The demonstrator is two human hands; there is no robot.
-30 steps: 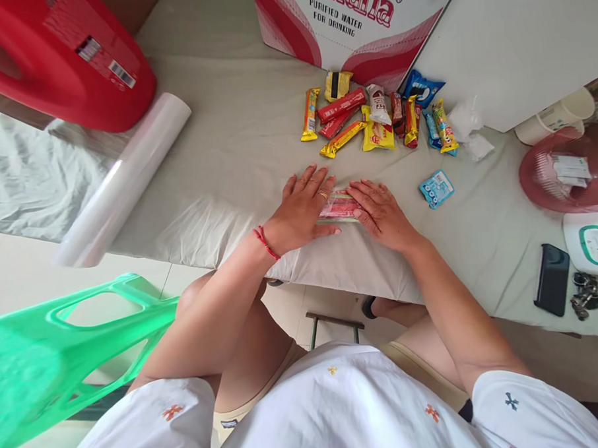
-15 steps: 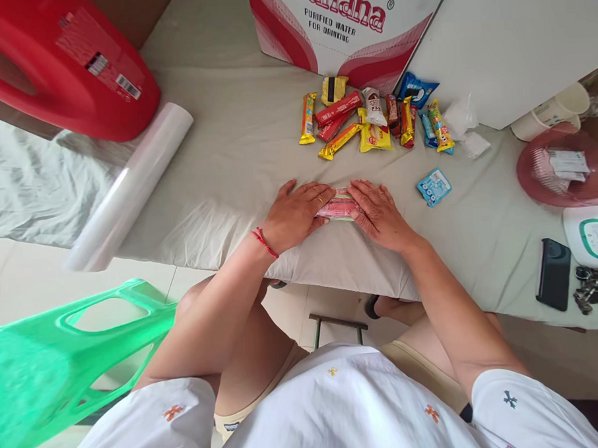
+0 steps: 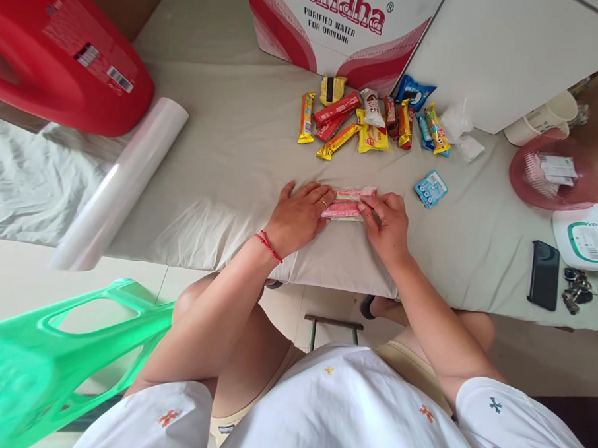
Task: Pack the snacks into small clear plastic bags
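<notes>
On the cloth-covered surface in front of me lies a flat packet with pink and pale green stripes (image 3: 346,207); its kind is unclear. My left hand (image 3: 301,214) rests over its left end, fingers stretched out and lying flat. With thumb and fingertips together, my right hand (image 3: 389,223) pinches the packet's right edge. Beyond the hands, several wrapped snacks, among them a red bar (image 3: 337,109) and a yellow packet (image 3: 373,138), lie in a loose group. A small blue packet (image 3: 431,189) sits apart, to the right of my right hand.
A white-and-red water carton (image 3: 340,30) stands behind the snacks. At left are a red jug (image 3: 84,68), a clear plastic roll (image 3: 123,182) and a green plastic stool (image 3: 86,352). To the right: a pink bowl (image 3: 522,174), a phone (image 3: 544,276) and keys (image 3: 577,291).
My right hand has gone from lying flat on the packet to pinching its right edge, uncovering more of the stripes. My left hand stays flat on the left end.
</notes>
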